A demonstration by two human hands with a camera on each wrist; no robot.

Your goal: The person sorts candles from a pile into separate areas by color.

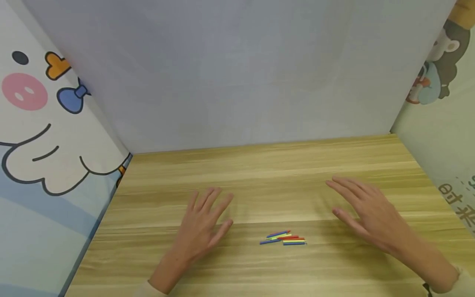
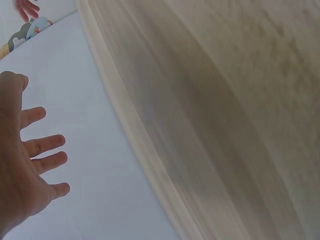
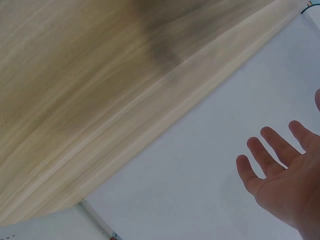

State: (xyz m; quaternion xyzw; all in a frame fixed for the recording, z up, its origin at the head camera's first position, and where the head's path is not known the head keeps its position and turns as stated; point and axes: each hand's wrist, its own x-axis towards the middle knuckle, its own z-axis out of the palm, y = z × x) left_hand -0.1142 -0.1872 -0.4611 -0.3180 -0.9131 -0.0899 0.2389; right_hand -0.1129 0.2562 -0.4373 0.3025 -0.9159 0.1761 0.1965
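- Coloured sticks (image 1: 295,237), loosely piled: we find them between both hands.
- Left hand (image 1: 198,229): fingers spread, near the sticks.
- Right hand (image 1: 375,214): fingers extended, slightly parted, thumb outward.
- Wooden table (image 1: 259,177): surface stretching beyond both hands to a grey panel (image 1: 237,82).
- Right wall (image 1: 419,140): we read "时"; adjoining characters partly cut off.

- Head view's decently bright, soft even light across the table (image 1: 259,185)
- Fuzzy shadow under the right hand (image 1: 375,214)
- Wrist cams are way hazier, table's all smeary
- Left hand (image 2: 25,155) looks kinda dark against the pale wall (image 2: 105,175)
- Left wrist view bends the table into a curve
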